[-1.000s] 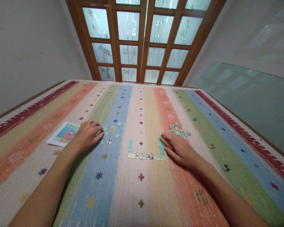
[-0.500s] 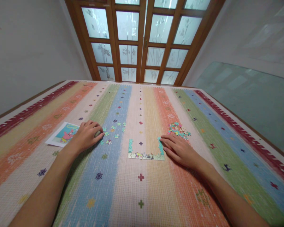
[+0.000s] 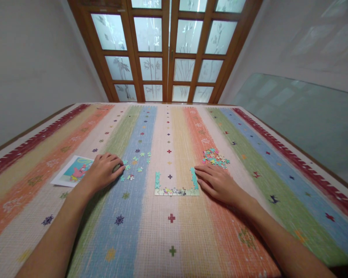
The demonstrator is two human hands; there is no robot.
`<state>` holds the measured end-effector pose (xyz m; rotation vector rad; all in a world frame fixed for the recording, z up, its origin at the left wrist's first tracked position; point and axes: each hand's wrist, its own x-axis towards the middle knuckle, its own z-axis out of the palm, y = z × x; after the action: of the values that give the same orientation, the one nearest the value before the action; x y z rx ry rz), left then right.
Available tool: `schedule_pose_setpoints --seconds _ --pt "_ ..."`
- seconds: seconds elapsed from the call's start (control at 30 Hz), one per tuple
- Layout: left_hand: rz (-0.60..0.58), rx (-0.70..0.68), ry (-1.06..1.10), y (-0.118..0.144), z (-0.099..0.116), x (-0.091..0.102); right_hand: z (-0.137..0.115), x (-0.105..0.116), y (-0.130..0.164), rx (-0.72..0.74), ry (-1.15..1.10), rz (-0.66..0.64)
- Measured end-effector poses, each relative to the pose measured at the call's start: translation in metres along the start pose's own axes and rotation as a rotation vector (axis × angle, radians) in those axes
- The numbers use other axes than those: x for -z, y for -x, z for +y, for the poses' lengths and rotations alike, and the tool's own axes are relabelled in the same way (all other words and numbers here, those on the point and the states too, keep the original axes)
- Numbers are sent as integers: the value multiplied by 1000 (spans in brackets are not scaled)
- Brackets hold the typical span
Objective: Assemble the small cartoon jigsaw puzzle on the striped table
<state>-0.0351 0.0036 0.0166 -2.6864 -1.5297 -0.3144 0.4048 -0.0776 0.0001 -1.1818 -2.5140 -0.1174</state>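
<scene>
Working on a jigsaw on a striped mat [image 3: 249,216], we are resting our right hand [image 3: 217,181] flat and unclenched, its fingertips [image 3: 197,170] touching the right arm of the U-shaped puzzle frame [image 3: 175,190]. Our left hand [image 3: 103,172] is lying knuckles-up with fingers curled, at the edge of the scattered loose pieces [image 3: 135,164]; we cannot tell whether it is pinching one. A denser pile of pieces [image 3: 215,157] is sitting just beyond the right hand, and the reference picture [image 3: 72,174] is lying just left of the left hand. To do this well, we are judging that the right hand should be steadying the frame lightly so joined edges don't shift, while the left is sorting single pieces by colour against the picture.
</scene>
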Motion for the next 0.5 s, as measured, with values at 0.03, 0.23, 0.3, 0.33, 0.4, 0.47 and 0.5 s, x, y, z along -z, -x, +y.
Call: schedule_pose_setpoints --seconds 0.03,0.23,0.3,0.33,0.4,0.47,0.5 --pt "1 0 1 0 0 0 -1 0 0 -5 -4 3" --pt "-21 5 -10 0 1 0 -3 -1 0 -14 -27 36" --pt "-31 9 5 0 1 1 -3 -1 -1 -14 -36 35" --pt "-34 12 11 0 2 2 -3 -1 -1 -15 -37 34" --pt "-40 15 14 0 2 3 -3 0 -1 -16 -31 32" --pt "-46 15 10 -1 1 3 -3 0 -1 -13 -21 37" --pt "-48 14 9 -1 1 3 -3 1 -2 -13 -21 41"
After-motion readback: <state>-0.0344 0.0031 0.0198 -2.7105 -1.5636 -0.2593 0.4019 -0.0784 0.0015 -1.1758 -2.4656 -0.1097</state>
